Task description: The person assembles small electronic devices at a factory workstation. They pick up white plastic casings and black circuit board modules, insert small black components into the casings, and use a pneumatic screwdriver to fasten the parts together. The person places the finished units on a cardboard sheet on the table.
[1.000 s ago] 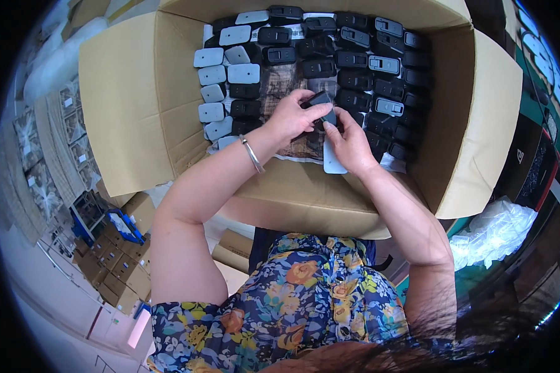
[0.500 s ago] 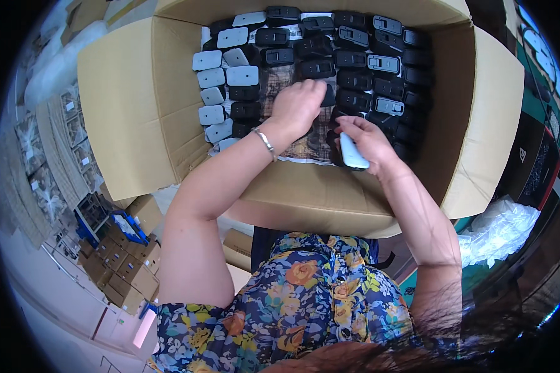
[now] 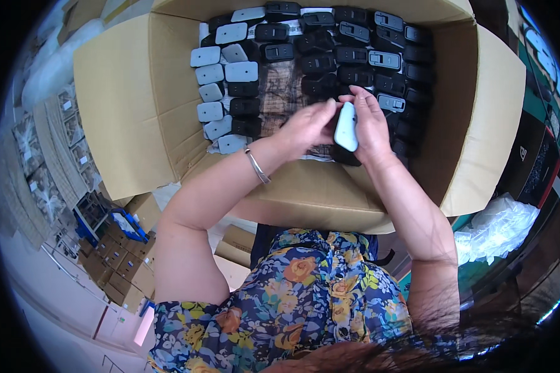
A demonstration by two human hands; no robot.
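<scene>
A small block-shaped device (image 3: 346, 129) with a pale blue-white end face is in my right hand (image 3: 373, 127), whose fingers wrap its right side. My left hand (image 3: 306, 129), with a silver bracelet at the wrist, has come up close to the device's left side. Its thumb reaches the upper end, but the other fingers curl down out of sight, so I cannot tell whether they grip. Both hands are over the near part of a large open cardboard box (image 3: 317, 194). Rows of similar devices stand in it, pale-faced ones (image 3: 209, 112) at the left, black ones (image 3: 356, 77) at the right.
Brown patterned sheet (image 3: 279, 93) shows between the rows. Box flaps stick out left (image 3: 115, 115) and right (image 3: 494, 118). Clear plastic wrap (image 3: 501, 227) lies beyond the right side. Stacked cartons (image 3: 121, 267) and a blue crate (image 3: 129, 225) are on the floor at the left.
My left hand has left a black device among the rows and moved nearer and right, to my right hand. The right hand has lifted slightly and turned the pale-faced device more upright.
</scene>
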